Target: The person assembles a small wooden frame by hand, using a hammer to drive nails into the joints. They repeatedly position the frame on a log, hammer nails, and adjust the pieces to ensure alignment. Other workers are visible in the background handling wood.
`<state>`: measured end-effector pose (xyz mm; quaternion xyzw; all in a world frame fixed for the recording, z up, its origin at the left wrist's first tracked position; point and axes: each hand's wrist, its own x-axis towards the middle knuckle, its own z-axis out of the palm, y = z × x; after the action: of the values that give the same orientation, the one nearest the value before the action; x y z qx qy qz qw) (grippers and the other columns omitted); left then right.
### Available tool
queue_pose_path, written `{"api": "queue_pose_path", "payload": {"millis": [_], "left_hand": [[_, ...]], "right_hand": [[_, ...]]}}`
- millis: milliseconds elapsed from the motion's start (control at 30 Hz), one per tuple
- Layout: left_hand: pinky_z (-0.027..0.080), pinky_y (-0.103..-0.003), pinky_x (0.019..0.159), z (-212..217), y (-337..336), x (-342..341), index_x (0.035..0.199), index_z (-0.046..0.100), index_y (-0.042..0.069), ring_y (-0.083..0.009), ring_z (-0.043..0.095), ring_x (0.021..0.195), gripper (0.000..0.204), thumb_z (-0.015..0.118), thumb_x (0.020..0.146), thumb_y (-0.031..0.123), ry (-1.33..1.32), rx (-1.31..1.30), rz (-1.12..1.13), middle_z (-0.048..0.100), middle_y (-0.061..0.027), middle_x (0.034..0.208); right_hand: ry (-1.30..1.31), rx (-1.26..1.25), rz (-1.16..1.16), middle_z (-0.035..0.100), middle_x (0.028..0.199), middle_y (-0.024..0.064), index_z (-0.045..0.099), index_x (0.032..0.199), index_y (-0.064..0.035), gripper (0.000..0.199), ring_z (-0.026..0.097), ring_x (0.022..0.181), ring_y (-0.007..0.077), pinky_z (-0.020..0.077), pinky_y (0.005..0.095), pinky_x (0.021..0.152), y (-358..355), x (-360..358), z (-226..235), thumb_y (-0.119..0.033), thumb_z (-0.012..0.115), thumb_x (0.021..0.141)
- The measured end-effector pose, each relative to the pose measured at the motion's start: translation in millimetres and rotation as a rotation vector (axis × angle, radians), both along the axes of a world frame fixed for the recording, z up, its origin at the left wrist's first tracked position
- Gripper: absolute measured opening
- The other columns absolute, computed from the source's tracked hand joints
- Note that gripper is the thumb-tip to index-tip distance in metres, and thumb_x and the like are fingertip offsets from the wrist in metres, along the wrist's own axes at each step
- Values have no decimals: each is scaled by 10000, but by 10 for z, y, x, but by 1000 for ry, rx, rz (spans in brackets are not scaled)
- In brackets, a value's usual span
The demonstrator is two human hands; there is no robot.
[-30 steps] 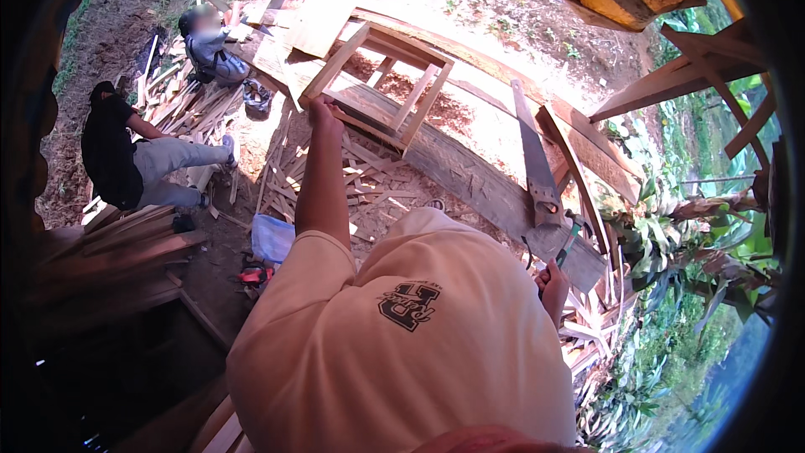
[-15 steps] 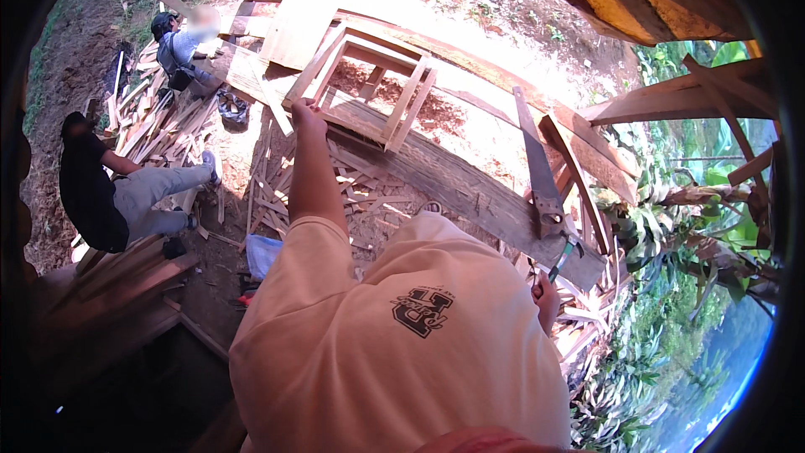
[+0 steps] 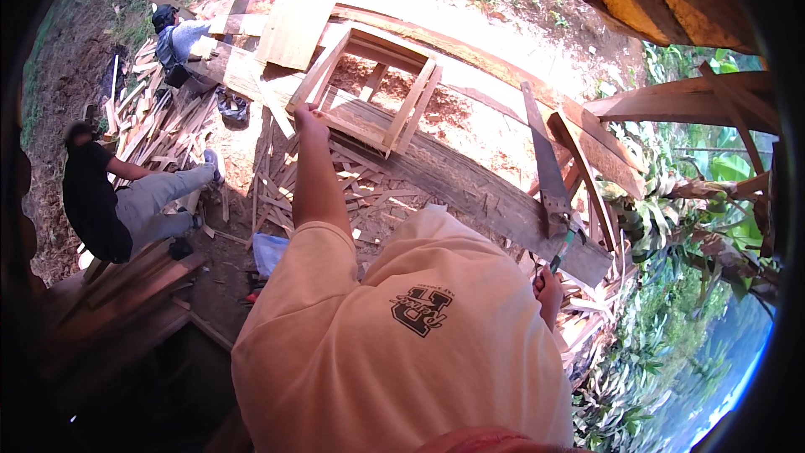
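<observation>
My left hand [image 3: 310, 121] reaches forward, its fingers closed on the near left corner of a box-like wooden frame [image 3: 408, 109]. The frame lies on a long plank bench [image 3: 470, 193], with open gaps between its slats. Low at my right side, my right hand [image 3: 548, 295] has its fingers curled at the lower end of a slim tool with a green and dark handle [image 3: 563, 250]. The tool's head is too small to make out. Just beyond it a handsaw [image 3: 543, 151] rests on the bench, its blade pointing away.
A flat board [image 3: 295, 29] lies left of the frame. Wood offcuts [image 3: 360, 189] cover the ground below the bench. One person [image 3: 180, 42] is at the bench's far left; another in dark clothes [image 3: 96, 193] is nearer. Stacked timber [image 3: 126, 289] stands lower left, and plants grow at right.
My right hand has come up to the green-handled tool, which has shifted slightly. My left hand stays on the frame's corner. The view has tilted a little.
</observation>
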<state>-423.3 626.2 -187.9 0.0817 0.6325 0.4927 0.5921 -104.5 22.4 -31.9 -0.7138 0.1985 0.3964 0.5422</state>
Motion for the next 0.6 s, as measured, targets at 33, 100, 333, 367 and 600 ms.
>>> {"api": "queue_pose_path", "payload": {"millis": [33,100,333,367,600], "left_hand": [[446,-280,571,22,-31,32,862,518,-4,-181,483,661,107,553,810,83,12,-1,-12,469,-64,837],[435,-297,542,55,-21,-17,862,520,6,-178,478,634,103,559,807,84,-63,-17,14,467,-65,818],[383,-322,466,522,206,-145,745,464,84,-162,421,501,137,591,796,93,-38,-6,-116,419,-18,654],[359,-313,452,620,270,-180,705,434,106,-157,399,470,188,600,793,102,-41,42,-203,389,2,601],[325,-291,431,1460,940,-298,625,447,135,-115,371,425,208,563,798,151,53,64,-802,403,25,531]], "right_hand": [[-5,-3,9,379,605,-45,481,780,-114,330,346,457,72,258,252,399,-21,3,-65,-276,624,1029],[-45,-5,88,386,608,-44,478,769,-115,346,345,459,72,263,252,407,-28,22,-104,-289,619,1033],[-133,-46,194,387,610,-43,474,755,-113,363,356,459,72,264,254,406,-26,18,-184,-296,634,1025],[-177,-39,254,387,610,-43,476,756,-112,363,359,459,73,265,253,406,-114,34,-311,-298,635,1024],[-79,-104,204,400,604,-41,495,759,-107,362,368,452,79,266,258,399,-45,111,-299,-314,641,1017]]}}
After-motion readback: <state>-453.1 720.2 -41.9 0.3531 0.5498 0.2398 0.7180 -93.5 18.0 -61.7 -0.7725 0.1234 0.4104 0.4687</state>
